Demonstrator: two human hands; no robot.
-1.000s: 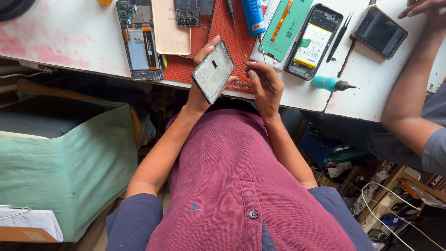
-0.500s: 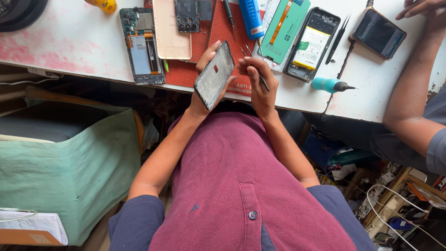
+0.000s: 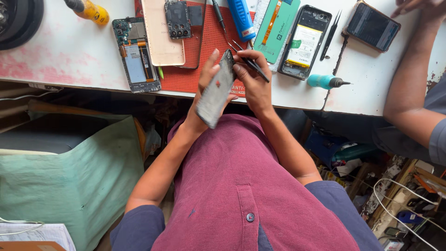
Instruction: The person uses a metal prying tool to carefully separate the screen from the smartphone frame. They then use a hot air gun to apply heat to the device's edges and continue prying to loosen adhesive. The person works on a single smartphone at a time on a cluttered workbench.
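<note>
While tilted edge-on, phone panel (image 3: pixel 216 90) — face hidden

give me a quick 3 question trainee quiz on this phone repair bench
1. True or false: the left hand holds the grey phone panel tilted on edge.
2. What does the right hand hold? A) tweezers B) teal screwdriver C) blue tube
3. Which colour is the work mat on the table?

Key: 1 true; 2 A, the tweezers, while the teal screwdriver lies on the table; 3 red.
</note>
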